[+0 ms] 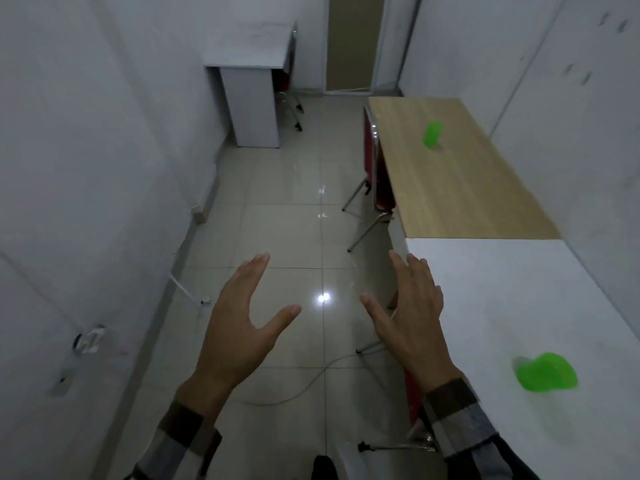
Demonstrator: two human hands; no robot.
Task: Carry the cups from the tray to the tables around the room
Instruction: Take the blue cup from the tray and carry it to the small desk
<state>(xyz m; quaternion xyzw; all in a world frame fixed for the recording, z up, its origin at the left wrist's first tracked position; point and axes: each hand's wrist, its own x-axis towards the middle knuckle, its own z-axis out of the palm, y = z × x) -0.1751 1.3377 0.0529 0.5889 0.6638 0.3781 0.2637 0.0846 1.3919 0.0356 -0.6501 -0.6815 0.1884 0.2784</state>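
One green cup [433,134] stands on the wooden table [460,199] at the right. Another green cup [547,373], blurred, sits on the white table [502,306] nearer to me on the right. My left hand [239,327] and my right hand [412,306] are held out in front of me over the floor, palms facing each other, fingers spread, holding nothing. No tray is in view.
A white desk [249,60] stands against the left wall at the far end, beside a door [353,43]. A red chair [372,161] is tucked at the wooden table. A white cable [311,379] lies across the tiled floor. A socket [90,339] hangs on the left wall.
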